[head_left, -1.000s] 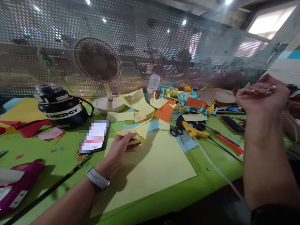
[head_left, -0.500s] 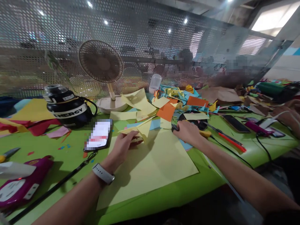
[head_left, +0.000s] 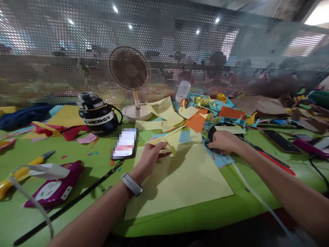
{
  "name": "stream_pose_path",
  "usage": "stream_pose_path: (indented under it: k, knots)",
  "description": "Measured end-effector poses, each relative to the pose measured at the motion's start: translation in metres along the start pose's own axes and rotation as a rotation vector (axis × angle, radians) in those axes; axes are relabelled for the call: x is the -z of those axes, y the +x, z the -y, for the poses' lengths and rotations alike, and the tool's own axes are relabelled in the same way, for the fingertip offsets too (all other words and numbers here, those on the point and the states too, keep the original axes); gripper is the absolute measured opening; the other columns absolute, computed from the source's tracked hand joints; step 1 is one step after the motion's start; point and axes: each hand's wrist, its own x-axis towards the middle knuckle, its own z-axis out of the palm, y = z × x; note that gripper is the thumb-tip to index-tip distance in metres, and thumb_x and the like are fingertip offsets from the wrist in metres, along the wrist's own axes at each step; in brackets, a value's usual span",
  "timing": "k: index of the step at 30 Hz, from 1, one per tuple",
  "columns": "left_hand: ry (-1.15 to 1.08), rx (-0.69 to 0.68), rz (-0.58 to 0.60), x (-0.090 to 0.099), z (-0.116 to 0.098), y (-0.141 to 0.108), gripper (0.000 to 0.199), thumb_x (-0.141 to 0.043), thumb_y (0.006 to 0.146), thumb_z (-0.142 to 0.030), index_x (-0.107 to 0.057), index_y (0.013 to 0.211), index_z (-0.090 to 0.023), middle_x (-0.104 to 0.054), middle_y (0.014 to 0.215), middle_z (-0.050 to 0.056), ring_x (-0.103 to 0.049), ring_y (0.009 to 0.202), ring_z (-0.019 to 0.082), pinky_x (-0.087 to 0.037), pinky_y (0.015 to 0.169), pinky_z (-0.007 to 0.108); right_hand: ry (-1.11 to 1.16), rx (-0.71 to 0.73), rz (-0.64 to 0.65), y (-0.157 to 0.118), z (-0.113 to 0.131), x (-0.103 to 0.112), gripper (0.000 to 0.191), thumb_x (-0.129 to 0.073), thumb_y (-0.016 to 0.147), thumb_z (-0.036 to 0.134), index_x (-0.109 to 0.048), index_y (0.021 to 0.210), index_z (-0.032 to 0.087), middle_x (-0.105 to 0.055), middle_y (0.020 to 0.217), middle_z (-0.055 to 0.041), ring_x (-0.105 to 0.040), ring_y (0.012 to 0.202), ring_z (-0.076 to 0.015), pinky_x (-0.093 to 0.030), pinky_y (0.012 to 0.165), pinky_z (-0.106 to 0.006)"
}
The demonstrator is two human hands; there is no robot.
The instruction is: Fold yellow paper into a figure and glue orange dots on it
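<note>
A folded piece of pale yellow paper point(head_left: 174, 140) rises in angled flaps above a large flat yellow sheet point(head_left: 190, 181). My left hand point(head_left: 153, 154), with a grey-strapped watch point(head_left: 132, 184) on its wrist, pinches the near left end of the folded paper between thumb and fingers. Farther right, my right hand point(head_left: 224, 141) is closed around a small dark object point(head_left: 208, 144), mostly covered by the fingers, so its kind does not show. Blue paper point(head_left: 221, 160) lies under that hand, beside the yellow sheet's right edge.
A phone point(head_left: 125, 144) lies left of the sheet, near a black bottle point(head_left: 99, 116) and a fan point(head_left: 130, 70). Paper scraps point(head_left: 200, 106) pile up behind. Yellow-handled scissors point(head_left: 28, 169) and a purple device point(head_left: 56, 190) lie at left; a red-and-black cutter point(head_left: 277, 163) at right.
My view has turned left, so things appear farther right. My right hand has drawn the dark object slightly away from the folded paper. My left hand keeps its pinch.
</note>
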Motion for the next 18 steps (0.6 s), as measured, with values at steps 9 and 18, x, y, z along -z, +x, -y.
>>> stream_pose_path:
  k: [9,18]
  knots:
    - [-0.120,0.009,-0.013,0.000,-0.001,0.002,0.011,-0.069,0.068,-0.020,-0.067,0.078,-0.016,-0.072,0.082,0.005,-0.068,0.077,0.020,-0.058,0.067,0.030,0.523,0.013,0.158,-0.037,-0.060,0.016,0.025,-0.074,0.060,0.038,-0.058,0.061,0.019,-0.062,0.054,-0.0027,-0.058,0.042,-0.0159,-0.040,0.041,-0.025]
    - [-0.207,0.004,-0.033,0.001,-0.002,0.006,0.013,-0.068,0.066,-0.022,-0.067,0.076,-0.013,-0.072,0.078,0.005,-0.067,0.069,0.019,-0.058,0.069,0.036,1.257,0.120,0.444,-0.056,-0.012,-0.029,0.048,-0.074,0.062,0.056,-0.055,0.082,0.017,-0.063,0.066,-0.0004,-0.055,0.043,-0.0081,-0.042,0.042,-0.020]
